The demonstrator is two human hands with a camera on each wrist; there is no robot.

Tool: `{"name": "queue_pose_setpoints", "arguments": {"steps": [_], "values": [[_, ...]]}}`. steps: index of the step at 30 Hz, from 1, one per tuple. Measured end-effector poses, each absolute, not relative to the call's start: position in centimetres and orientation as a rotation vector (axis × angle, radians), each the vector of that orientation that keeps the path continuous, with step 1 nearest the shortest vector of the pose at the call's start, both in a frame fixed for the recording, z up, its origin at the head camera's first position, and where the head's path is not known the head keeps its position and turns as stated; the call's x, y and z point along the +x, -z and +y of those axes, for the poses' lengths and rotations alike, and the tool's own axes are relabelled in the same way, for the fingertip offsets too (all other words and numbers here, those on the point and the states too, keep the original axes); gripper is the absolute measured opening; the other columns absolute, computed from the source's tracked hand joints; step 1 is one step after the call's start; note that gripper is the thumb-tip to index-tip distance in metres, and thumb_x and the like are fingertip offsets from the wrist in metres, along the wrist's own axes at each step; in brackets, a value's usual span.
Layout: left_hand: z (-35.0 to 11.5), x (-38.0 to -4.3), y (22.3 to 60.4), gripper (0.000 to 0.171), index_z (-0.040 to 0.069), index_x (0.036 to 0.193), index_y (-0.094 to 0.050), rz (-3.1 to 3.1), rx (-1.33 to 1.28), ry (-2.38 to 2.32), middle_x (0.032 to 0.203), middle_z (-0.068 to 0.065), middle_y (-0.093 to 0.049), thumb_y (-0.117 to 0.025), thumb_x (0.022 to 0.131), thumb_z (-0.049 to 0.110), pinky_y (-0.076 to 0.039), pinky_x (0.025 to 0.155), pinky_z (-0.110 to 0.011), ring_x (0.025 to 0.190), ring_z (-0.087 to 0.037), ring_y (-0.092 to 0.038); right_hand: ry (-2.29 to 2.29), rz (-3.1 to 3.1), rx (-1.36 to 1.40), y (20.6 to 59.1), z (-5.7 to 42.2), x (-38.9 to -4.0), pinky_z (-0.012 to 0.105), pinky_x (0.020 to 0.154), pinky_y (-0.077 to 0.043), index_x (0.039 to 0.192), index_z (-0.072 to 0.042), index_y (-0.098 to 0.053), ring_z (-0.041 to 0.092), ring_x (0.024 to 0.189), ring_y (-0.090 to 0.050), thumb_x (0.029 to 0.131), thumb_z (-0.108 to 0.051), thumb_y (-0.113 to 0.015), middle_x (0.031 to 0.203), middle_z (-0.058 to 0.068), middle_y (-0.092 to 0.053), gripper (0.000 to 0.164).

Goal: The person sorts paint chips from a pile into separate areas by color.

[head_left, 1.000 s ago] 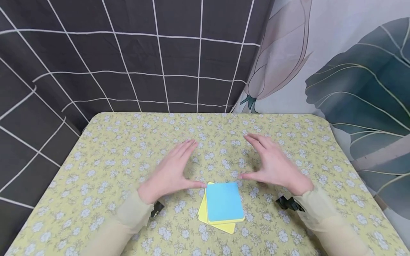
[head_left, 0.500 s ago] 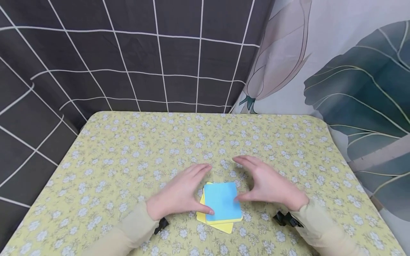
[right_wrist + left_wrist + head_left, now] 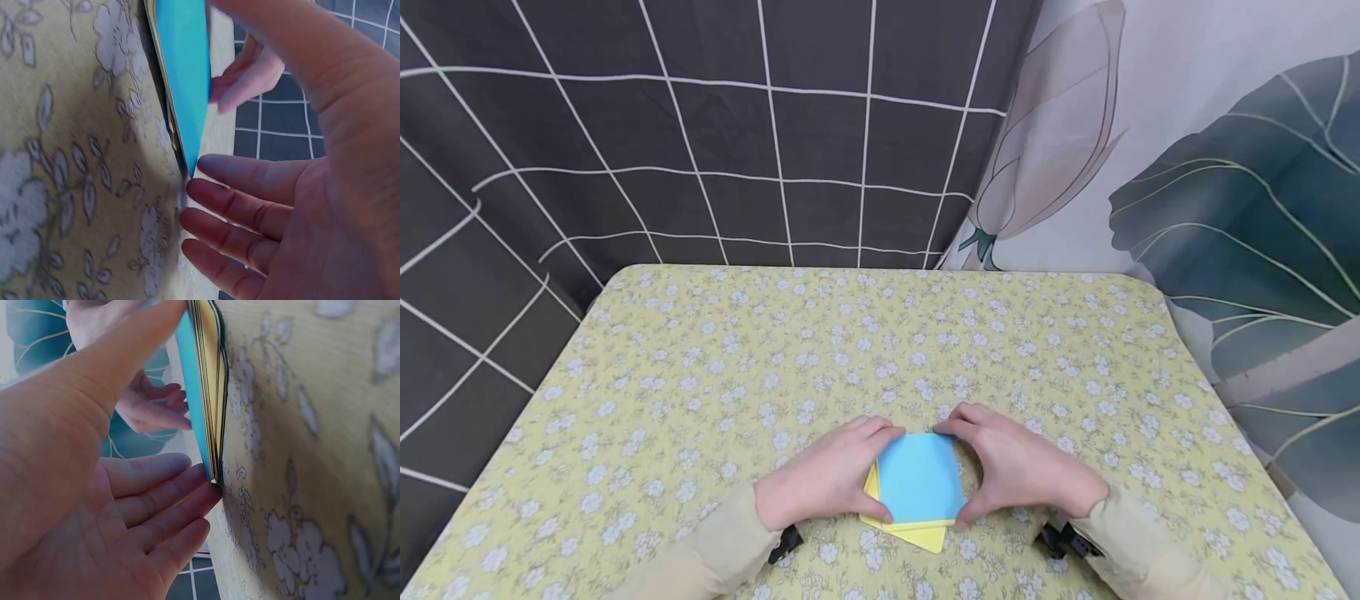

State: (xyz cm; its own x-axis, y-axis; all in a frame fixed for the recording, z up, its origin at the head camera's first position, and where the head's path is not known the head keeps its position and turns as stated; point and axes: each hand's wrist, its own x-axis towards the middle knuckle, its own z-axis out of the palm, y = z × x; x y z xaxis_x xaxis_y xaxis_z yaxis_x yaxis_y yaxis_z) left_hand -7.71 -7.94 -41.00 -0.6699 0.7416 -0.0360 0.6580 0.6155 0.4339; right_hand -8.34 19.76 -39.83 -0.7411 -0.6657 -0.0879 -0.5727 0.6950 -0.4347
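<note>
A stack of thin square cards lies on the flowered cloth, with a blue card (image 3: 920, 479) on top and a yellow card (image 3: 927, 540) turned askew beneath, its corners sticking out. My left hand (image 3: 827, 477) spans the stack's left side, fingertips at the far corner and thumb at the near one. On the other side my right hand (image 3: 1033, 464) holds the right edge the same way, thumb at the near right corner. Several layered edges of the stack (image 3: 209, 394) show in the left wrist view. From the right wrist, the blue top (image 3: 186, 69) tapers toward my fingertips.
The yellow flowered tablecloth (image 3: 760, 350) covers the table up to its far edge. Behind hangs a dark curtain (image 3: 715, 133) with white grid lines, and at the right a pale curtain (image 3: 1157, 108) with a large flower and leaf print.
Both hands have come nearer the body and closed in from either side, from spread above and beyond the stack to its corners. The stack stays in about the same place.
</note>
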Motion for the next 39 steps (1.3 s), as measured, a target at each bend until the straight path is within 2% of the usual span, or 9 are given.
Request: {"name": "queue_pose_setpoints", "arguments": {"steps": [8, 18, 26, 35, 39], "values": [[-8.1, -7.7, 41.1, 0.098, 0.004, 0.148, -0.048, 2.617, 1.165, -0.597, 0.138, -0.003, -0.054, -0.090, 0.073, 0.051, -0.047, 0.103, -0.027, 0.123, -0.017, -0.051, 0.571, 2.658, -0.969, 40.2, 19.5, -8.1, 0.033, 0.090, -0.056, 0.136, -0.012, -0.061, 0.009, 0.103, -0.052, 0.055, -0.054, -0.097, 0.118, -0.009, -0.051, 0.098], [-8.1, -7.6, 41.2, 0.115, 0.002, 0.152, -0.042, 2.607, 1.187, -0.619, 0.145, -0.005, -0.051, -0.091, 0.065, 0.059, -0.043, 0.109, -0.030, 0.130, -0.018, -0.048, 0.618, 2.665, -0.983, 40.3, 19.7, -8.0, 0.032, 0.089, -0.056, 0.136, -0.011, -0.060, 0.009, 0.102, -0.053, 0.058, -0.051, -0.096, 0.118, -0.008, -0.051, 0.094], [-7.9, -8.0, 40.8, 0.119, 0.001, 0.157, -0.033, 2.629, 1.121, -0.642, 0.153, -0.008, -0.043, -0.091, 0.068, 0.054, -0.040, 0.113, -0.034, 0.137, -0.021, -0.043, 0.668, 2.711, -1.015, 39.8, 20.0, -8.7, 0.031, 0.090, -0.056, 0.136, -0.007, -0.059, 0.010, 0.104, -0.055, 0.056, -0.048, -0.096, 0.120, -0.006, -0.051, 0.097], [-7.6, -10.8, 40.2, 0.115, -0.003, 0.156, -0.032, 2.659, 1.136, -0.741, 0.155, -0.014, -0.040, -0.092, 0.072, 0.046, -0.035, 0.116, -0.037, 0.141, -0.026, -0.040, 0.662, 2.816, -0.963, 39.3, 20.1, -10.4, 0.038, 0.100, -0.052, 0.144, -0.001, -0.052, 0.017, 0.115, -0.056, 0.055, -0.050, -0.097, 0.133, 0.003, -0.050, 0.111], [-7.1, -12.8, 40.1, 0.114, -0.003, 0.157, -0.031, 2.670, 1.117, -0.763, 0.156, -0.014, -0.040, -0.093, 0.072, 0.043, -0.032, 0.118, -0.036, 0.142, -0.026, -0.039, 0.687, 2.873, -0.927, 39.2, 20.1, -11.9, 0.041, 0.102, -0.051, 0.146, 0.002, -0.050, 0.022, 0.119, -0.055, 0.057, -0.046, -0.098, 0.135, 0.008, -0.050, 0.111]]}}
